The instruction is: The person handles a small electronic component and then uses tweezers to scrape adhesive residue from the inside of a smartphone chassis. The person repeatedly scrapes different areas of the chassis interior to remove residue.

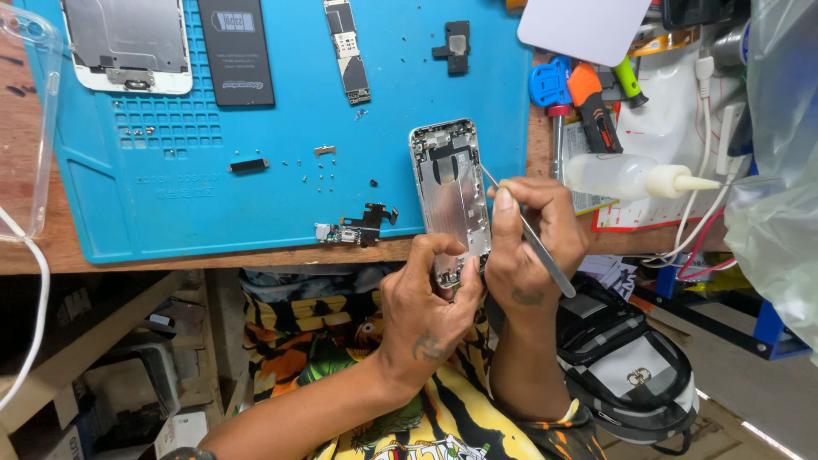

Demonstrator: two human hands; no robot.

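The left hand [426, 311] is gripping the phone shell [450, 196] firmly while the right hand [532, 243], fingers pinched shut on tweezers [528, 230], is wisely working gently.

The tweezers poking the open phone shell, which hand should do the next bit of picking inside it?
Probably the right hand: it holds the tweezers, tip at the phone shell. The left hand steadies the shell's lower end.

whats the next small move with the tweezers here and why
Probably lower the tweezers tip into the phone shell. The right hand holds them angled, tip at the shell's right edge, while the left hand steadies the shell's bottom end at the mat edge.
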